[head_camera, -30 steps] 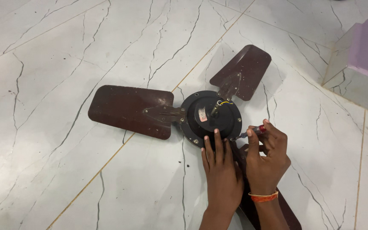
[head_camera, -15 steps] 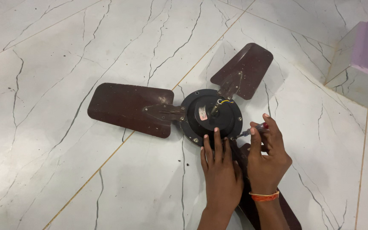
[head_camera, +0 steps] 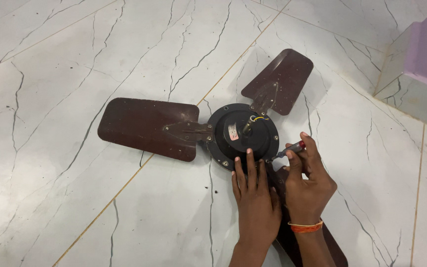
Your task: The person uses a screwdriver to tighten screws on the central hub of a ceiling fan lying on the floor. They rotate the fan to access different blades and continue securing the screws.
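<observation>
While left hand [head_camera: 255, 205] presses flat on fan motor [head_camera: 243, 136], right hand [head_camera: 310, 185] grips screwdriver [head_camera: 288, 150], tip at motor rim.

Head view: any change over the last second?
Little. The right hand keeps its grip on the small screwdriver, whose tip stays at the rim of the fan motor housing; the fingers shifted slightly. The left hand stays flat on the housing edge. The ceiling fan's blades have not moved.
</observation>
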